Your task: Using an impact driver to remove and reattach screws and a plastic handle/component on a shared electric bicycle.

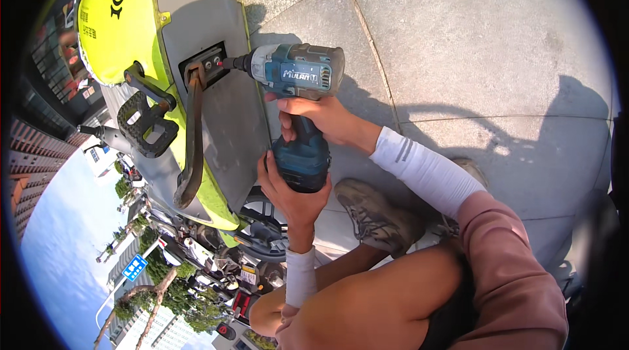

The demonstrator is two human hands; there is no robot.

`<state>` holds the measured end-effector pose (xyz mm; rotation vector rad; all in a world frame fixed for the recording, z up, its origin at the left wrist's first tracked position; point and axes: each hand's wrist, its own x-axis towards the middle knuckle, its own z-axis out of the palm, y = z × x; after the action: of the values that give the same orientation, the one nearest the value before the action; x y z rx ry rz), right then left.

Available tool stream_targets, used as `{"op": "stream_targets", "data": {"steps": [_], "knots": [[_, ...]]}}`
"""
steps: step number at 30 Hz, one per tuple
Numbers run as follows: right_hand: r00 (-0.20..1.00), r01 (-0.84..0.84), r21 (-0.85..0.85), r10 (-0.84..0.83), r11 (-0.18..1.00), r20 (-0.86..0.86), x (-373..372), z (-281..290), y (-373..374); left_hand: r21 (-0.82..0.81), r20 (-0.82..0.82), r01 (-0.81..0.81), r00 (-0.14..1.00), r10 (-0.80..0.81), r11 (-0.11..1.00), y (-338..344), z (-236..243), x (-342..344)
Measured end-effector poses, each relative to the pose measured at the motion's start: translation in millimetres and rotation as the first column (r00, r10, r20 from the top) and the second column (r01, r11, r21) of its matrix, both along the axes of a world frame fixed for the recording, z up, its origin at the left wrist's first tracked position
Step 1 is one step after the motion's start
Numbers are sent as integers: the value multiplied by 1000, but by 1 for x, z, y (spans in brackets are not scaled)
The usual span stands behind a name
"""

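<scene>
Both hands, right hand (321,117) and left hand (288,189), hold a cordless driver (298,71) against a bicycle (196,88).

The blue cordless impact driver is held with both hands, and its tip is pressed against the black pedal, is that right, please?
Not quite: in the head view the blue cordless impact driver, held by both hands, has its tip at the bolts in the grey panel's recess, not the black pedal.

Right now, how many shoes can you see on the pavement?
2. One worn grey shoe sits just right of the cordless driver's battery; the other shoe peeks out behind the white-sleeved right forearm, mostly hidden.
</scene>
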<state>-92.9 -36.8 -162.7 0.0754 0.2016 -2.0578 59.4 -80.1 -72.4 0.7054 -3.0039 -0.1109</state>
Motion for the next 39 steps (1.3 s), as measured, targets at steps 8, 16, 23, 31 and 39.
{"op": "stream_targets", "data": {"steps": [8,16,23,31,39], "knots": [[999,-43,-40,44,998,9,-3,-8,-18,-28,10,-18,1000,18,999,-9,-3,-4],[998,-46,-44,48,998,39,1,0,-25,5,17,13,1000,-13,1000,-18,10,-1],[980,-72,-102,90,992,179,-3,4,-20,-10,65,-52,997,52,999,-6,22,-9],[932,-134,-77,152,988,329,-10,45,-8,-7,218,-56,974,56,998,2,88,-31],[854,-160,-68,172,985,491,-14,62,-6,7,323,-70,944,64,998,8,121,-51]]}}
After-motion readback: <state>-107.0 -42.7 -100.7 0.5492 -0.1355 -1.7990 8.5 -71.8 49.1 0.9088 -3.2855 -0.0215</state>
